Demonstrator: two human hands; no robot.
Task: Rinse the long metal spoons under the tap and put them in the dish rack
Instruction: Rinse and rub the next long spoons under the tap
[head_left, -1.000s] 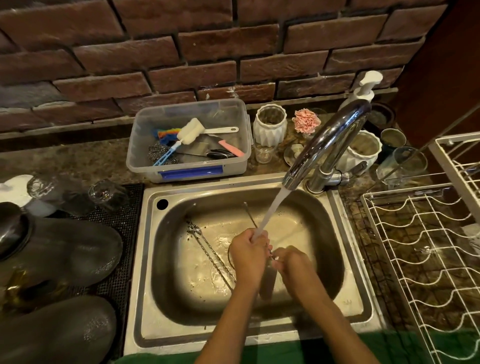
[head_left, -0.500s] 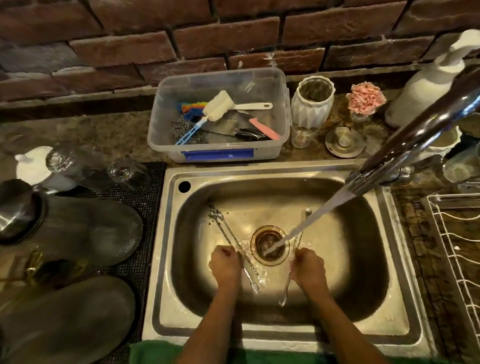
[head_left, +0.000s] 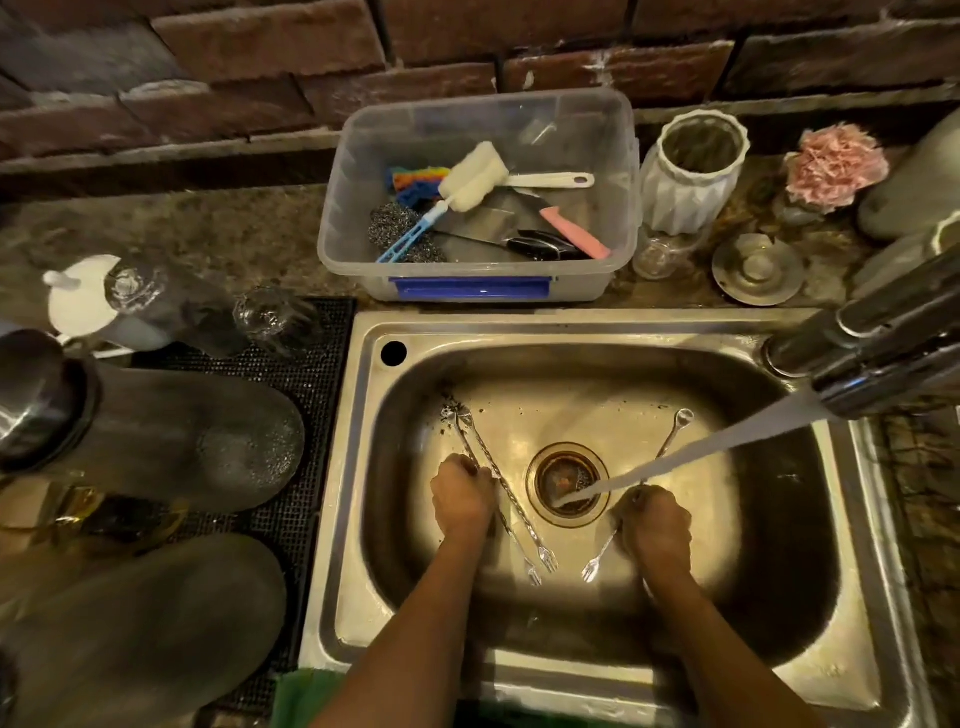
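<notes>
Down in the stainless steel sink (head_left: 363, 545), our left hand (head_left: 462, 499) grips one long twisted metal spoon (head_left: 470, 457), with another (head_left: 511, 491) lying just right of it. Our right hand (head_left: 655, 525) is closed around a third long metal spoon (head_left: 670, 441), right of the drain (head_left: 567, 484), where water from the chrome tap (head_left: 872, 348) lands.

Tap (head_left: 883, 348) cut off at rt edge

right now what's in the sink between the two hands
In the head view, between the left hand and the right hand lie the drain, where the tap water lands, and one loose long spoon.
</notes>
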